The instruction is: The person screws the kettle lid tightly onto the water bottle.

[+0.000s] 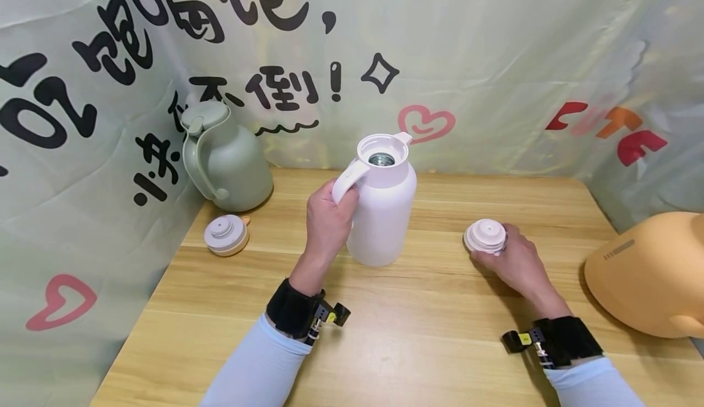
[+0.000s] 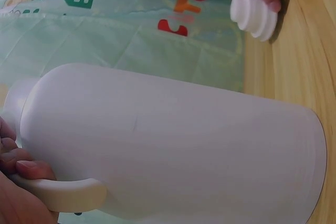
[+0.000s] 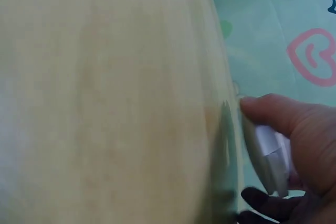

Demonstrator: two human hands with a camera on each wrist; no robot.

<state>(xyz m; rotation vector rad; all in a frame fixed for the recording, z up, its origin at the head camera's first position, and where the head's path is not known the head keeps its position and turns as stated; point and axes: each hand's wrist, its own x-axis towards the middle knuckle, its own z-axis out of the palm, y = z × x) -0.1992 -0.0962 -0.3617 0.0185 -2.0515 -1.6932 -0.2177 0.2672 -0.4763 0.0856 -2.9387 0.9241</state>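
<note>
A pale lilac-white vacuum jug [image 1: 385, 217] stands upright on the table, its mouth uncovered and a shiny inner wall showing. My left hand [image 1: 331, 211] grips its handle [image 1: 350, 178]; the left wrist view shows the fingers curled round that handle [image 2: 68, 195]. Off to the right, my right hand [image 1: 514, 260] holds a white jug lid [image 1: 486, 236] by its edge, stepped plug side up, at or just above the tabletop. In the right wrist view the thumb lies along the rim of the lid [image 3: 268, 156].
A sage-green jug [image 1: 236, 162] stands at the back left. In front of it lies another lid [image 1: 225, 234], white with an orange rim. A large orange jug [image 1: 649, 272] is at the right edge. Printed cloth [image 1: 495, 58] hangs behind the wooden table [image 1: 418, 340].
</note>
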